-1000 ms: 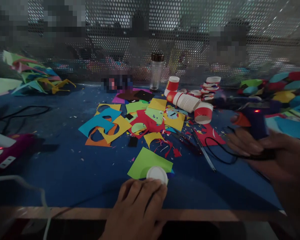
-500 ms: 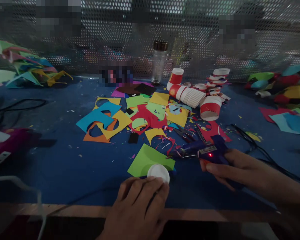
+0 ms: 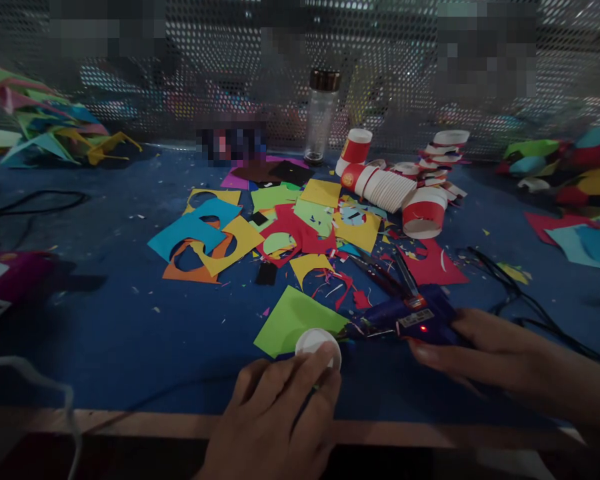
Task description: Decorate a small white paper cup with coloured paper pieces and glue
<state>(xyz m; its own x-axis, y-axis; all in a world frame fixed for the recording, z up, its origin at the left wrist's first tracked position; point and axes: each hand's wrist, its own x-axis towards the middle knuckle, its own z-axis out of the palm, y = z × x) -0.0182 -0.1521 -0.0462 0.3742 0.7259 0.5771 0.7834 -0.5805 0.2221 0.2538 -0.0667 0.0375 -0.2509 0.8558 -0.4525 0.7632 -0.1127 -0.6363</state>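
1. Left hand (image 3: 275,413), nearest us, above the wooden table edge (image 3: 130,421). We log its fingers (image 3: 325,357) curled over the near side of a white round piece (image 3: 318,343). The grip looks meant to pin the piece flat.
2. White round piece: sits on the near corner of a green paper sheet (image 3: 290,319) on the blue table top (image 3: 130,327).
3. Right hand (image 3: 480,350): closed around a purple glue gun (image 3: 410,319), red lamp lit. The gun lies low, its nozzle aimed at the white piece and just beside it. We judge the level hold keeps the tip steady. Its black cord (image 3: 520,300) trails off to the right.
4. Scissors (image 3: 387,273), just behind the gun.
5. Cut coloured paper scraps (image 3: 215,233), scattered mid-table.
6. Paper cups (image 3: 386,190), a stack lying on its side.
7. Clear bottle (image 3: 321,117), upright against the perforated screen (image 3: 220,60).
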